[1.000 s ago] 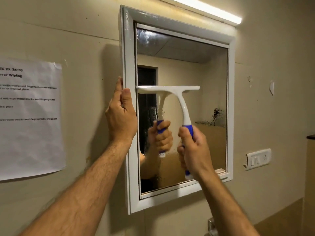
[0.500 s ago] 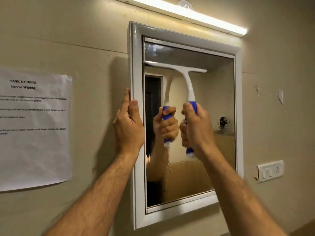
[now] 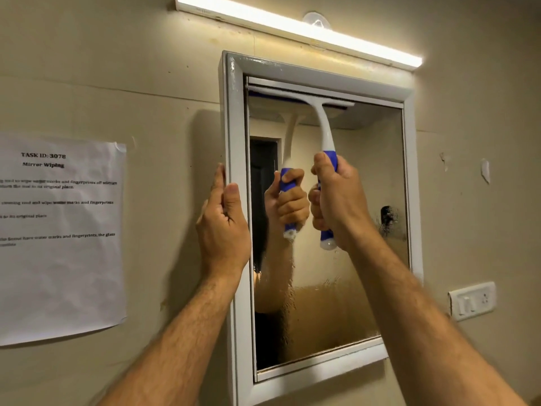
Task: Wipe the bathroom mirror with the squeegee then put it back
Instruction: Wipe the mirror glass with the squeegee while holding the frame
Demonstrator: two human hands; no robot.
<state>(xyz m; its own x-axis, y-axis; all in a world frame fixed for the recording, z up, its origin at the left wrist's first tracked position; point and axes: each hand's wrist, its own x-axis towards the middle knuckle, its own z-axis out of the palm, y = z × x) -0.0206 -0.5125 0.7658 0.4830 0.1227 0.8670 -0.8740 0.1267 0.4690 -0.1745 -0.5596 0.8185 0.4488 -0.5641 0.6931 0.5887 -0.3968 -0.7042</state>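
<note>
In the head view, we gripped the squeegee by its blue handle with our right hand, fingers curled round it, its blade lying along the top edge of the mirror. Our left hand, fingers straight and together, pressed flat on the white frame.

- Left hand: raised, fingers straight and together, pointing upward; thumb lies alongside, tip up; palm faces the mirror frame.
- Left forearm: bare, rising from lower left to the wrist.
- Right hand: fist wrapped around the squeegee handle, thumb uppermost, handle end showing below the grip.
- Right forearm: bare, rising from lower right.
</note>
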